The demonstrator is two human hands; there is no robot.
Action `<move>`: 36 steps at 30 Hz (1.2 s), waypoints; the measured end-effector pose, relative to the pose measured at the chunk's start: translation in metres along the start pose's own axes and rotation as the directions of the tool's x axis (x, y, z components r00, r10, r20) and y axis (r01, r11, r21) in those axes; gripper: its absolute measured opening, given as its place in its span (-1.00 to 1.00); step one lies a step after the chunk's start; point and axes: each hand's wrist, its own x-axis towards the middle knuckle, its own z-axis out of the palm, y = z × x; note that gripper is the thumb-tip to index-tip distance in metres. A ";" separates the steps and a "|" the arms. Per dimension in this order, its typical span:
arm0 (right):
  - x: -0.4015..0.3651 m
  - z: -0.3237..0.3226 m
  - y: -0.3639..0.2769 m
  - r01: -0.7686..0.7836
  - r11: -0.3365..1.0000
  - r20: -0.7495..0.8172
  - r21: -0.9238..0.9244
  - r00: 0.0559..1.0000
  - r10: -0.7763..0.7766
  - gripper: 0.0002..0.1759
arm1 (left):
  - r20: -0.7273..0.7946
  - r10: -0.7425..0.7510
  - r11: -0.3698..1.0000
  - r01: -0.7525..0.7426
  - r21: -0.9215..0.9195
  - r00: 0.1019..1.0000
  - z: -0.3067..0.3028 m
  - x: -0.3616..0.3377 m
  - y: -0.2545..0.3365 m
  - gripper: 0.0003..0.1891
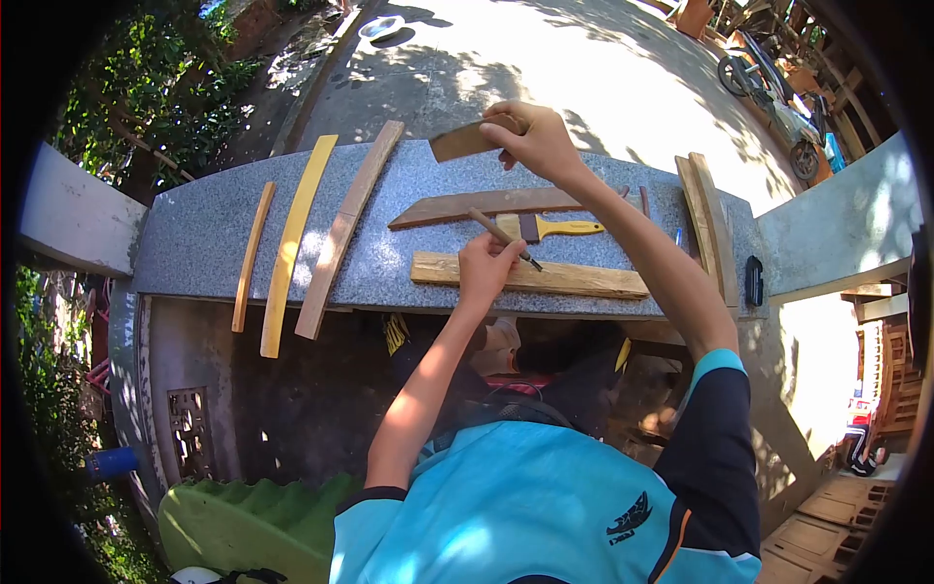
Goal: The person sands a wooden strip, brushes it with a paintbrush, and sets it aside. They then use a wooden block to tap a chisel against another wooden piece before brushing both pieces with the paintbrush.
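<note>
My left hand (484,272) is closed round a slim brown stick with a dark tip (508,237), which slants over a thick pale wooden bar (584,279). Higher up and farther out, my right hand (541,144) pinches a small flat brown piece (461,142) by one end, above the grey stone tabletop (375,255); its exact kind cannot be made out. Between the hands lie a dark wooden strip (452,207), angled at its left end, and a paintbrush with a yellow handle (572,228).
Three strips lie on the left: a narrow wooden one (254,255), a yellow one (297,243) and a wide brown one (348,229). Two boards (707,224) rest at the right, beside a black object (754,281). A motorcycle (773,102) stands beyond, and a green ridged chair (243,530) is below left.
</note>
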 end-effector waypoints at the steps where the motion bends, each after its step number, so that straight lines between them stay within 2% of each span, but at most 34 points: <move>1: 0.001 0.002 0.000 -0.024 0.999 0.005 0.030 1.000 0.023 -0.71 | -0.008 0.001 1.000 -0.002 -0.024 1.000 0.002 0.000 -0.002 -0.80; 2: 0.001 0.004 -0.001 -0.047 0.997 0.010 0.066 0.999 0.046 -0.71 | -0.005 0.004 1.000 -0.004 -0.029 1.000 0.003 -0.002 -0.004 -0.79; 3: 0.004 0.000 -0.004 -0.099 0.989 0.238 -0.107 0.964 0.122 -0.70 | -0.002 0.010 1.000 -0.010 -0.029 1.000 0.002 -0.002 -0.004 -0.79; 6: 0.003 0.011 0.001 -0.043 0.987 -0.136 0.156 0.989 0.064 -0.67 | 0.011 0.004 0.999 -0.004 -0.042 1.000 0.001 0.000 -0.003 -0.79; 7: 0.001 0.016 0.006 -0.060 0.959 -0.158 0.278 0.982 0.107 -0.66 | 0.011 -0.004 0.998 0.005 -0.057 1.000 0.003 0.000 -0.004 -0.78; 10: -0.007 0.014 0.010 -0.140 0.990 0.143 0.026 0.980 0.135 -0.66 | 0.088 0.015 1.000 -0.013 -0.024 0.996 0.000 0.007 -0.011 -0.78; 12: -0.010 0.012 0.006 -0.100 0.988 -0.091 0.117 0.990 0.111 -0.67 | 0.096 0.018 0.999 -0.014 -0.036 0.995 0.000 0.009 -0.006 -0.78; 14: -0.012 0.009 0.005 -0.043 0.974 -0.291 0.221 0.950 0.108 -0.66 | 0.107 0.016 0.999 -0.012 -0.039 0.994 0.003 0.009 -0.004 -0.78; 15: -0.013 0.002 0.004 -0.068 0.995 -0.147 0.073 0.986 0.078 -0.66 | 0.124 0.018 1.000 -0.015 -0.024 0.992 0.002 0.011 -0.007 -0.78; 18: -0.013 -0.008 0.002 -0.150 0.989 0.000 0.001 0.989 0.150 -0.66 | 0.155 0.027 0.999 -0.021 -0.040 0.988 0.002 0.013 -0.007 -0.79; 19: -0.011 -0.005 0.008 -0.137 0.973 -0.159 0.186 0.973 0.168 -0.66 | 0.156 0.029 0.998 -0.020 -0.060 0.987 0.004 0.013 -0.006 -0.79; 22: -0.021 0.001 0.015 -0.210 0.962 -0.035 0.177 0.975 0.219 -0.69 | 0.167 0.042 0.998 -0.033 -0.056 0.985 0.004 0.013 -0.004 -0.78; 23: -0.024 0.001 0.016 -0.194 0.977 0.008 0.086 0.981 0.194 -0.67 | 0.176 0.034 0.999 -0.027 -0.042 0.984 0.003 0.014 -0.006 -0.78; 26: -0.024 0.002 0.029 -0.146 0.916 -0.311 0.375 0.910 0.273 -0.63 | 0.212 0.016 1.000 -0.010 -0.027 0.977 0.005 0.020 -0.009 -0.77; 27: -0.027 0.000 0.026 -0.137 0.950 -0.297 0.282 0.929 0.222 -0.64 | 0.230 0.006 1.000 0.001 -0.030 0.973 0.004 0.021 -0.009 -0.76; 30: -0.033 -0.013 0.020 -0.249 0.958 -0.065 0.140 0.963 0.260 -0.64 | 0.291 -0.047 0.996 0.066 -0.057 0.956 0.002 0.027 -0.012 -0.76; 31: -0.031 -0.014 0.025 -0.196 0.957 -0.182 0.212 0.955 0.236 -0.64 | 0.306 -0.067 0.993 0.094 -0.075 0.950 0.004 0.029 -0.013 -0.75; 36: -0.035 -0.007 0.030 -0.181 0.927 -0.327 0.329 0.899 0.291 -0.65 | 0.395 -0.206 0.978 0.183 0.095 0.895 -0.001 0.032 0.004 -0.71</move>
